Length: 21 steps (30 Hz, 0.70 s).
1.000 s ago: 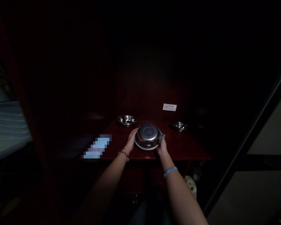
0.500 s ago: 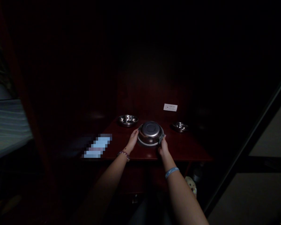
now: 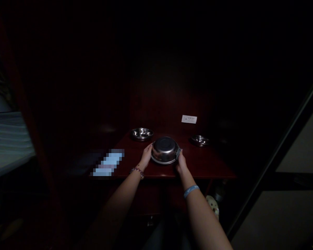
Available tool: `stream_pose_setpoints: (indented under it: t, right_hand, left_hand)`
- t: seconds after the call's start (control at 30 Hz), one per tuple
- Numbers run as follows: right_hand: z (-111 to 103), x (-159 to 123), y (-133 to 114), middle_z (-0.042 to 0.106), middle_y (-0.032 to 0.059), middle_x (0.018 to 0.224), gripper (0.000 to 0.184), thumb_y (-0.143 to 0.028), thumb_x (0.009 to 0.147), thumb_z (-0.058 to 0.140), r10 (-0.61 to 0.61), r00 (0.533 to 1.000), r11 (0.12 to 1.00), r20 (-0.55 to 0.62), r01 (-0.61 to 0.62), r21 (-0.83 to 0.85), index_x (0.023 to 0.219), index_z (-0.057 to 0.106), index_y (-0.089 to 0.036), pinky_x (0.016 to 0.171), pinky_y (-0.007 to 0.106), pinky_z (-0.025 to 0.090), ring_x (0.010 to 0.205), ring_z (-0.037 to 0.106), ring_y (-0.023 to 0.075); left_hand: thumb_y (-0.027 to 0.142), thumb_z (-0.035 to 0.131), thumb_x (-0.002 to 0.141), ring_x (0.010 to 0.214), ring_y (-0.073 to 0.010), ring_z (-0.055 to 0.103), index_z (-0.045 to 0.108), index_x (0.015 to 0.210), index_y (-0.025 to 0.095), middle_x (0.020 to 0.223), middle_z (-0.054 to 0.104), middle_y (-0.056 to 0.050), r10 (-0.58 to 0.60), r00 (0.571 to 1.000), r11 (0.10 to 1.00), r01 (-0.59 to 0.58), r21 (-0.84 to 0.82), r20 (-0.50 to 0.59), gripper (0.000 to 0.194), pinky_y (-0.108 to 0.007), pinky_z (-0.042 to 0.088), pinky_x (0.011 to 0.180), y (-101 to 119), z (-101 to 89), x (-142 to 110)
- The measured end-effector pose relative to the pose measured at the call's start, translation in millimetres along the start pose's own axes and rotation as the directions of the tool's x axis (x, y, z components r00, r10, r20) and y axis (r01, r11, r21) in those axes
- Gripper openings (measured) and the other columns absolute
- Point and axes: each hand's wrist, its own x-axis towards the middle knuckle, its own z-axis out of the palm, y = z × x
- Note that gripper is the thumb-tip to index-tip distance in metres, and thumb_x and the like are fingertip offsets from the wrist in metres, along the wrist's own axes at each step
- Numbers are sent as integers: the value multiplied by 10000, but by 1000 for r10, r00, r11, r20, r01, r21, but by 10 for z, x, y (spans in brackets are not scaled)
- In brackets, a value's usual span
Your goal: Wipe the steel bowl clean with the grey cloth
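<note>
A shiny stainless steel bowl is held bottom up over the dark red desk. My left hand closes on its left rim. On the right side, my right hand grips the bowl with a small greyish cloth pressed between fingers and metal. The fingers under the rim are hidden. Behind the bowl to the left, a second steel bowl sits upright; a third steel bowl stands at the back right.
A blurred-out bright rectangle lies at the desk's left side. A white socket plate is on the back panel. Pale stacked layers stand far left, and a light spotted object is below the desk's right edge. The surroundings are very dark.
The inverted bowl shifts slightly right and away, then back left, tilting a little between both hands. The cloth stays at its right side. The other bowls have not moved.
</note>
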Motion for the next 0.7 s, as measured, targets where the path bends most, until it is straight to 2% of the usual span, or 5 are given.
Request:
stream_pose_setpoints:
  t: [0.4, 0.57, 0.7]
  right_hand:
    - [-41, 10, -19, 772, 12, 763, 325, -452, 897, 562, -43, 999, 999, -15, 43, 30, 916, 729, -174, 873, 282, 550, 790, 713, 152]
    - [-50, 46, -10, 772, 7, 769, 317, -457, 903, 553, -7, 1000, 997, -26, 9, 74, 911, 719, -186, 850, 297, 565, 768, 714, 152]
    - [-35, 46, 7, 767, 11, 757, 350, -481, 917, 515, -29, 999, 994, -37, 33, 102, 900, 705, -188, 820, 303, 577, 751, 714, 153]
  left_hand:
    - [460, 658, 762, 1202, -288, 583, 717, 1077, 128, 1235, 673, -128, 2, 999, 1000, -1, -2, 38, 462, -463, 351, 1117, 51, 10, -32]
    - [452, 653, 771, 1223, -281, 567, 701, 1104, 126, 1275, 650, -132, -8, 998, 1000, 8, 0, 61, 469, -449, 340, 1126, 64, 16, -50]
    - [447, 643, 778, 1212, -269, 571, 692, 1110, 140, 1268, 655, -122, -13, 999, 1000, 12, 21, 50, 455, -429, 356, 1114, 49, 23, -41]
